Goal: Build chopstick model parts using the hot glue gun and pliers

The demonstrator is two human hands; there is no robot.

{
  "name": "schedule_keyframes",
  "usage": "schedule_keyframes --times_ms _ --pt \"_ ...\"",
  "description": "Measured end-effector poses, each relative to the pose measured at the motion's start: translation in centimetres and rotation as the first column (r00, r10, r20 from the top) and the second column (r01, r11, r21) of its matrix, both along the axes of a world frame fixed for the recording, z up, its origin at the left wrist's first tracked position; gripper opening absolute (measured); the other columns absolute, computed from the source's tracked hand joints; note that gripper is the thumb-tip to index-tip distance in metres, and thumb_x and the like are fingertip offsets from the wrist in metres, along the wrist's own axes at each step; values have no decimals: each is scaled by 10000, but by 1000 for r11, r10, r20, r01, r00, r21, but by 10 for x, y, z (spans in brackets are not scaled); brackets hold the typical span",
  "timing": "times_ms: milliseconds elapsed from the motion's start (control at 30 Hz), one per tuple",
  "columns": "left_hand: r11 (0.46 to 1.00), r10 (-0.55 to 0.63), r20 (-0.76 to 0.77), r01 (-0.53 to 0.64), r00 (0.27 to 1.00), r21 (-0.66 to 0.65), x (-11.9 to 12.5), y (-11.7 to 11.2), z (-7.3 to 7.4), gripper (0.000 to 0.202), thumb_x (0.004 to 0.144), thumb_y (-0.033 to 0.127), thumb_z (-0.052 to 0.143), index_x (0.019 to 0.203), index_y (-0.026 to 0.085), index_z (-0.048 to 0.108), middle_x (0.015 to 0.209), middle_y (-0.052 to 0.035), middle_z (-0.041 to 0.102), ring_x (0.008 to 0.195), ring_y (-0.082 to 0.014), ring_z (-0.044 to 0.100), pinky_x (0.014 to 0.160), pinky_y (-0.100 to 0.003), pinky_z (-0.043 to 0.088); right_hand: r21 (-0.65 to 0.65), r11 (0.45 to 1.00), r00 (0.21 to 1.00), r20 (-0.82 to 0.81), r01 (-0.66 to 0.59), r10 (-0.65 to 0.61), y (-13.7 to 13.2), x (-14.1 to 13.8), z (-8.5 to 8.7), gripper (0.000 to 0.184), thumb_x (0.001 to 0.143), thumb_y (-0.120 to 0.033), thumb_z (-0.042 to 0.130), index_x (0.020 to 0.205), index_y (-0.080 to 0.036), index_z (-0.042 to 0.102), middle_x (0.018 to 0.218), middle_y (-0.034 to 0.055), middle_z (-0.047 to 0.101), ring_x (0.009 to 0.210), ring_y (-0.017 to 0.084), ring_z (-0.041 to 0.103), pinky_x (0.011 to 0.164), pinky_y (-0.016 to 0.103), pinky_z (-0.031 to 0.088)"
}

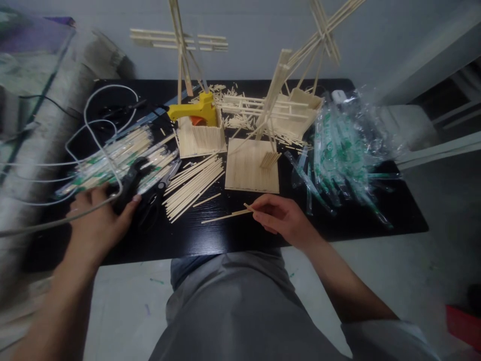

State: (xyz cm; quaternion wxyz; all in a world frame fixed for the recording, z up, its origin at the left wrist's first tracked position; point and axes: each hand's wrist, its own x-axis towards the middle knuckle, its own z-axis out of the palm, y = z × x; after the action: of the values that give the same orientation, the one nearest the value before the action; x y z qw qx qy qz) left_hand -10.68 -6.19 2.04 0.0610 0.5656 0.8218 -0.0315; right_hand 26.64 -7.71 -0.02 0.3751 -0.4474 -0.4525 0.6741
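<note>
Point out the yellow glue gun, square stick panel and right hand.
Yellow glue gun (203, 108): head view, on its body.
Square stick panel (244, 173): head view, on its bare surface.
Right hand (281, 215): head view, mid-hand.

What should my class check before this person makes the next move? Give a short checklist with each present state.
1. Short stick secure in the right hand: ok, pinched at the fingertips.
2. Left hand gripping the black tool: cannot tell, the hold is unclear.
3. White cable out of the way: not ok, it crosses the left hand in this view.
4. Loose sticks within reach: ok, fanned out between the hands.
5. Yellow glue gun hot: cannot tell.
</note>
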Motion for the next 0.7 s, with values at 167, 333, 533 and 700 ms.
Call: schedule_keyframes --times_ms 167,333,533,700 --pt "991 -81 47 76 996 106 -17 -1 -17 822 940 571 494 1526 -1 429 1579 -325 424 1484 -501 392 1183 -646 373 243 969 965 261 -36 -30 1 -1 -4 108 850 -282 858 929 -221 818 898 31 765 800 159 695 699 280 539" --pt "907 -237 128 172 963 384 -25 -11 -29 763 818 550 623 1408 67 595 1485 -280 556 1412 -471 495 1187 -653 392 451 883 905 417 -129 -81 -2 -7 -12 155 919 -134 753 1037 -227 790 969 31 786 849 161 749 752 275 609" --pt "713 -419 226 164 879 682 33 -32 -25 346 898 401 690 1185 208 671 1141 -104 702 1114 -294 668 1034 -487 517 653 699 865 491 -291 -99 1 -21 -22 164 1025 -148 655 1145 -225 737 1082 50 797 994 181 769 922 334 633" --pt "190 -500 17 90 866 978 61 -30 -41 566 732 421 776 1132 236 421 959 -12 478 881 -216 584 827 -415 502 727 594 856 503 -343 -121 7 -36 -22 159 1055 -150 610 1160 -190 723 1043 71 786 991 193 740 911 346 635"
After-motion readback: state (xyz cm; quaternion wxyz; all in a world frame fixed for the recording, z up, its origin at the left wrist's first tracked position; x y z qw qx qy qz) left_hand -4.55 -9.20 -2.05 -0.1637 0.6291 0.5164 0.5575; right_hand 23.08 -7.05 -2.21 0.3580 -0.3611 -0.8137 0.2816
